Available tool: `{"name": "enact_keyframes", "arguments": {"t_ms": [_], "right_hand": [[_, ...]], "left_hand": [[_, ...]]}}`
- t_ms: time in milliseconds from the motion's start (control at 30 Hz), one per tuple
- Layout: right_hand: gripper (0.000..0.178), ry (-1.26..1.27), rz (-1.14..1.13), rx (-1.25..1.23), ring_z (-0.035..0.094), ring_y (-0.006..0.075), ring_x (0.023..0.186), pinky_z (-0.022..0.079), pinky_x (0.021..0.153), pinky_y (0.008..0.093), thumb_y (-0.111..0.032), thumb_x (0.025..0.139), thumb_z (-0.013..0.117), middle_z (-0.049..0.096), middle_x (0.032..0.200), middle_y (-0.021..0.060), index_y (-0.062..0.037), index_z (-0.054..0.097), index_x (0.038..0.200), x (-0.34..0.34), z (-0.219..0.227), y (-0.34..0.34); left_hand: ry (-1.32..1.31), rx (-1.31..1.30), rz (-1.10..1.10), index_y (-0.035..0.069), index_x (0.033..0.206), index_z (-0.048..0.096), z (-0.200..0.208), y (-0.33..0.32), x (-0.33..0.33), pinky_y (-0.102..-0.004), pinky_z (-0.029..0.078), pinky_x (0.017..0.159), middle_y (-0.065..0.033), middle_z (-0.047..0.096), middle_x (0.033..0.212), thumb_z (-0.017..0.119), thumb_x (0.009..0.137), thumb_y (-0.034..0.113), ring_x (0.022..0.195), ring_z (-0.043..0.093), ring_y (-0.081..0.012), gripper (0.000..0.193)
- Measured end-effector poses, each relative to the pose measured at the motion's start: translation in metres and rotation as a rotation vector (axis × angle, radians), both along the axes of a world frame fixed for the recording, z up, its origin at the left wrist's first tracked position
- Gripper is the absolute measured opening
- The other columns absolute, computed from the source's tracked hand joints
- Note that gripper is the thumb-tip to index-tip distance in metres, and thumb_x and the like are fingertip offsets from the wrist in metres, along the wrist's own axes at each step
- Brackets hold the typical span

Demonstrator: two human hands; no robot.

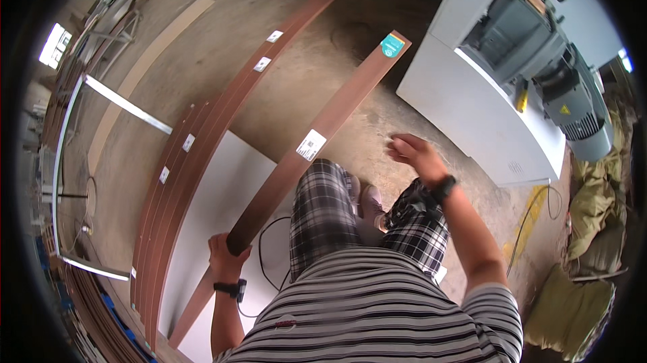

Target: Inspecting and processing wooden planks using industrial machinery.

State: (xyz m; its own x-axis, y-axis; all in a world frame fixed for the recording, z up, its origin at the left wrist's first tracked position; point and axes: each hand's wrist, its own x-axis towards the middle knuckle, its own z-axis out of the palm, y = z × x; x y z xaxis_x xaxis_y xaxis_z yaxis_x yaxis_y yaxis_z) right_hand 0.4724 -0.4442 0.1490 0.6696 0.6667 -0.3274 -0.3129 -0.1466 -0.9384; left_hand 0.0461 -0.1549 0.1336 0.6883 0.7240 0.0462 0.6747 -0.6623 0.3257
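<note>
A long brown board (347, 102) runs slantwise across the middle, from the lower left to the far right. It bears a white label (311, 145) and a teal sticker (391, 46) near its far end. My left hand (228, 255) is wrapped round the board near its lower part, above a white panel (226, 173). My right hand (416, 156) hovers to the right of the board, apart from it, fingers stretched out and nothing in them.
Several brown boards with white labels (188, 142) lie stacked on the left. Beyond them is a pale metal frame (128, 104). A white cabinet (482, 103) carrying a grey machine (515, 36) stands at the right, beside greenish sacks (593, 211). A black cable (264, 255) curves by my leg.
</note>
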Motion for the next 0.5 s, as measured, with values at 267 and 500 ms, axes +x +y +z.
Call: {"name": "enact_keyframes", "arguments": {"t_ms": [267, 500], "right_hand": [[0.029, -0.136, -0.049, 0.338, 0.067, 0.0196, 0.086, 0.055, 0.079, 0.03, -0.025, 0.094, 0.058, 0.066, 0.096, 0.0125, 0.0008, 0.057, 0.107, -0.02, 0.001, 0.074], [0.021, 0.127, -0.057, 0.431, 0.068, 0.0195, 0.077, 0.057, 0.07, 0.0286, -0.016, 0.094, 0.052, 0.067, 0.086, 0.0117, 0.0024, 0.057, 0.102, -0.04, 0.072, 0.067]], "left_hand": [[-0.215, 0.064, -0.123, 0.005, 0.102, 0.051, 0.046, -0.028, -0.021, -0.0461, 0.045, 0.08, -0.013, 0.05, 0.099, 0.084, 0.052, 0.014, 0.094, 0.05, -0.0343, 0.06], [-0.228, 0.054, -0.122, 0.006, 0.105, 0.048, 0.057, -0.035, -0.039, -0.0459, 0.042, 0.082, -0.0139, 0.046, 0.101, 0.083, 0.049, 0.008, 0.096, 0.047, -0.0331, 0.066]]}}
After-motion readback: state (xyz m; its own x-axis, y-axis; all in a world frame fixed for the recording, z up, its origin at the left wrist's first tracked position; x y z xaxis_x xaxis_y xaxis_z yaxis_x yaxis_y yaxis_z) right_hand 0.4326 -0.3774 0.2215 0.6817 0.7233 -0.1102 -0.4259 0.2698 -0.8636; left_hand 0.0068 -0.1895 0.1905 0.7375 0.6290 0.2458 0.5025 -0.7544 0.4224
